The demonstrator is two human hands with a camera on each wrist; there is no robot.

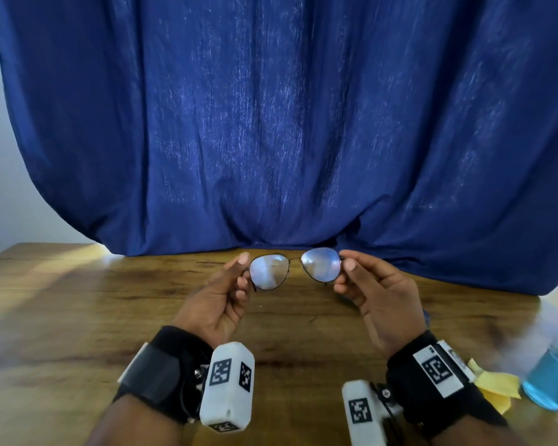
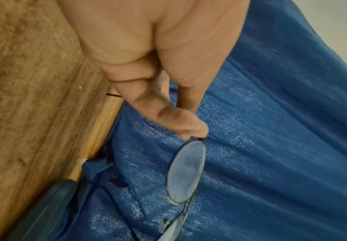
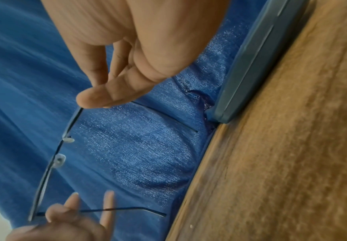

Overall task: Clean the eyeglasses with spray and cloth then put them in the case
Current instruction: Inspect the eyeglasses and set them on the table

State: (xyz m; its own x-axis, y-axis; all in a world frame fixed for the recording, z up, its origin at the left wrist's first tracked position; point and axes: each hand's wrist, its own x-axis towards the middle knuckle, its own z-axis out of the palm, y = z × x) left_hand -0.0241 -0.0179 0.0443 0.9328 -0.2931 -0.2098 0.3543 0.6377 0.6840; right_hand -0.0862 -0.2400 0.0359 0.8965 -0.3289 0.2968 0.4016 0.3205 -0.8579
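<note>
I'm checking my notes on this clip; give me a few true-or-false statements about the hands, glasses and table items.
1. Both hands, left hand and right hand, hold the thin dark metal-framed eyeglasses. True.
2. The eyeglasses lie flat on the wooden table. False: held above it.
3. The temples are folded shut. False: the right wrist view shows them unfolded.
4. A bottle of blue liquid stands beside a yellow cloth. True.

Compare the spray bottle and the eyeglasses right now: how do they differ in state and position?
The eyeglasses are held above the table, pinched at each end by the left hand and right hand; the spray bottle stands untouched at the table's right edge. The eyeglasses are thin and dark-framed; the bottle holds blue liquid.
</note>
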